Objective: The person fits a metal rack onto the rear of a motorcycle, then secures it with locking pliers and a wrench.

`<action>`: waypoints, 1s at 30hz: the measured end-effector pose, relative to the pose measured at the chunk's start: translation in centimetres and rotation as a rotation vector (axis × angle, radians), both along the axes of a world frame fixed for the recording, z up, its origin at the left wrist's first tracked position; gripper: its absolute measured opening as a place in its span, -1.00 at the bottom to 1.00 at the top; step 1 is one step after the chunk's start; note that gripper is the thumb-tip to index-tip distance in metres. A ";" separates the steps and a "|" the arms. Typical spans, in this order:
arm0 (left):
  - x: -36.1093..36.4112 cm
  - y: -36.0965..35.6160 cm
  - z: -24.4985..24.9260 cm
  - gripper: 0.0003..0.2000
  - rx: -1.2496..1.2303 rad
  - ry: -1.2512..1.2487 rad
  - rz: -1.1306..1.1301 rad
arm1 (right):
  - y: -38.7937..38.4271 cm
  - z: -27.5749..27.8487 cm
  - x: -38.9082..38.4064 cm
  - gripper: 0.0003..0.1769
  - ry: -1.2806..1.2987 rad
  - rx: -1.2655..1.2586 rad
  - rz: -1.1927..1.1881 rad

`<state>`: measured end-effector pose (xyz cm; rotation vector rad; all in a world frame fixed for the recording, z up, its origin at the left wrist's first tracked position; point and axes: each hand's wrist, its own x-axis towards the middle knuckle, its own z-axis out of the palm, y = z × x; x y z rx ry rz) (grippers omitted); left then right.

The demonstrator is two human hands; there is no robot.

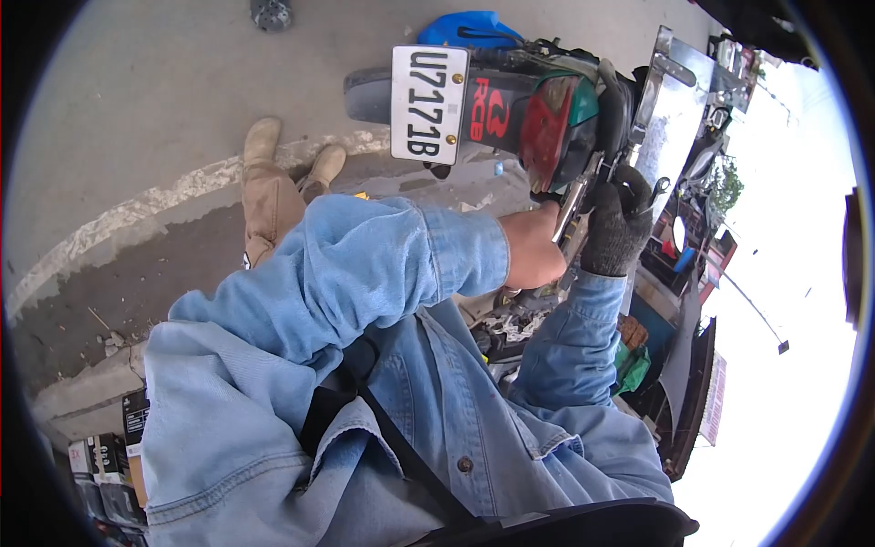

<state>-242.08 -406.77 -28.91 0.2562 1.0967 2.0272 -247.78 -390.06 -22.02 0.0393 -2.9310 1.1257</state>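
My left hand [533,248], bare, is closed around a silver metal bar [572,202] that runs up toward the motorcycle's tail. Close beside it, my right hand [618,223] wears a dark knit glove. Its fingers are curled, and the ring end of a wrench [661,185] sticks out past them. Both hands work just behind the red and green tail light [551,128] of the motorcycle. A white licence plate [428,105] reading U7171B hangs at the motorcycle's rear. The exact spot where the bar meets the motorcycle is hidden by my hands.
The view is turned sideways, with pavement [155,109] at left and sky at right. Brown boots [262,141] stand near a pale curb line [118,228]. A blue covering [469,29] lies by the motorcycle. Boxes [105,474] sit at lower left.
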 end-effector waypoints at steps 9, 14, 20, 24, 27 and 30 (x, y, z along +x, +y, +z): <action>1.6 -0.1 -1.9 -0.68 -0.086 0.096 0.147 | -0.1 -1.5 8.0 -0.74 -0.232 -0.480 -0.363; 1.9 -1.1 -1.9 -0.65 -0.159 0.263 0.205 | -2.4 -4.3 10.0 -0.40 -0.600 -1.214 -0.531; 1.6 -3.8 1.2 -0.62 -0.219 -0.082 -0.052 | -2.0 -5.4 6.7 -0.52 -0.854 -1.339 -0.260; 3.4 -9.6 2.3 -0.57 0.079 -0.359 0.211 | -6.0 -4.9 5.4 -0.61 -0.832 -1.297 -0.237; 6.1 -11.2 1.9 -0.38 0.186 -0.678 0.747 | -6.3 -6.8 4.8 -0.73 -0.830 -1.392 -0.278; 11.1 -7.2 -2.4 -0.38 0.093 -0.566 0.664 | -7.8 -7.9 4.3 -0.83 -0.794 -1.394 -0.387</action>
